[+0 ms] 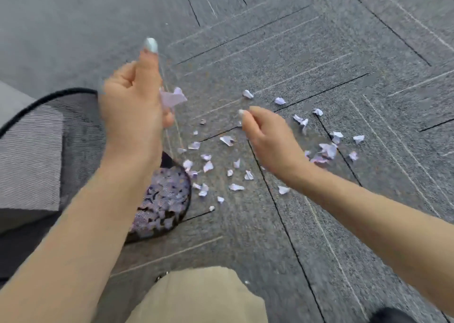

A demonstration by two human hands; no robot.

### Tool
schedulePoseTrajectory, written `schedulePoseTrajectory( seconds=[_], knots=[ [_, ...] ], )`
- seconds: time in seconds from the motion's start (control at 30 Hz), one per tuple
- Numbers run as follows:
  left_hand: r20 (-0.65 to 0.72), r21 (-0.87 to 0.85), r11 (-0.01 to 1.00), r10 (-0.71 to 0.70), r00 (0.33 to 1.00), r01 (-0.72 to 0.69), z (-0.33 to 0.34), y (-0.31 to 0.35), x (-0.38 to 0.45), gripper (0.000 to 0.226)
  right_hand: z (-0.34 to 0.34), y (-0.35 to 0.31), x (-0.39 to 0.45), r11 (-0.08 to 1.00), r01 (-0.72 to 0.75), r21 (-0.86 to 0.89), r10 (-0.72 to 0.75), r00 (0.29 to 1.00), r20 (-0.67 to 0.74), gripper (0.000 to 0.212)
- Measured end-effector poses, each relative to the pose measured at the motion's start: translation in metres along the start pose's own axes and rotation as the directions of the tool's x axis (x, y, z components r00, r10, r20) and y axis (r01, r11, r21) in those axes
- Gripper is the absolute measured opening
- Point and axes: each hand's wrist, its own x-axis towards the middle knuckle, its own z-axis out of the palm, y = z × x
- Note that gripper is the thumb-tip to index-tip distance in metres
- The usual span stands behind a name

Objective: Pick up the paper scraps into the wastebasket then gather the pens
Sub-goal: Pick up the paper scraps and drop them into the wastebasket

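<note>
Several pale lilac paper scraps (227,140) lie scattered over the grey carpet, from the wastebasket's side out to the right. A black mesh wastebasket (46,101) stands at the left; scraps show through its mesh near the bottom. My left hand (134,106) is raised beside the basket's rim, fingers closed on a few crumpled scraps (173,98) that stick out to the right. My right hand (266,136) hovers low over the scattered scraps with fingers curled and pinched at the tips; whether it holds a scrap is unclear. No pens are in view.
Grey carpet tiles with dark seams cover the floor. A grey block-shaped piece of furniture (12,101) sits behind the basket at the far left. My beige trouser knee (199,298) is at the bottom middle, a dark shoe (390,316) at the bottom right.
</note>
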Motion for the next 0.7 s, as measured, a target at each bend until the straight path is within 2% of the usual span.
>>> schedulePoseTrajectory(
  seconds=[0.07, 0.17, 0.23, 0.33, 0.43, 0.53, 0.6, 0.7],
  knots=[
    [-0.035, 0.052, 0.996, 0.081, 0.996, -0.079, -0.053, 0.013, 0.015, 0.045, 0.030, -0.077, 0.016, 0.979, 0.181, 0.090, -0.188, 0.980, 0.071, 0.041],
    [-0.072, 0.303, 0.953, 0.048, 0.996, -0.024, -0.137, 0.009, 0.049, 0.035, 0.066, -0.151, 0.036, 0.940, 0.336, 0.052, -0.339, 0.921, 0.192, 0.041],
    [-0.055, 0.484, 0.875, 0.057, 0.997, -0.023, -0.173, -0.001, 0.055, 0.037, 0.091, -0.179, 0.046, 0.915, 0.391, -0.105, -0.341, 0.884, 0.319, 0.037],
    [0.078, 0.627, 0.775, 0.042, 0.996, -0.082, -0.189, -0.023, 0.042, 0.036, 0.126, -0.190, 0.050, 0.839, 0.446, -0.311, -0.275, 0.842, 0.465, 0.026],
    [0.201, 0.833, 0.543, -0.120, 0.972, -0.105, -0.193, -0.055, 0.044, 0.034, 0.145, -0.177, 0.041, 0.793, 0.469, -0.389, -0.178, 0.789, 0.588, 0.031],
    [0.263, 0.905, 0.402, -0.263, 0.928, -0.143, -0.194, -0.077, 0.051, 0.032, 0.150, -0.158, 0.032, 0.742, 0.497, -0.450, -0.119, 0.758, 0.641, 0.040],
    [0.306, 0.906, 0.379, -0.289, 0.907, -0.185, -0.192, -0.078, 0.048, 0.029, 0.148, -0.150, 0.029, 0.699, 0.540, -0.469, -0.130, 0.741, 0.659, 0.035],
    [0.339, 0.916, 0.322, -0.297, 0.892, -0.241, -0.192, -0.078, 0.050, 0.036, 0.146, -0.147, 0.028, 0.681, 0.574, -0.454, -0.188, 0.737, 0.650, 0.030]
  ],
)
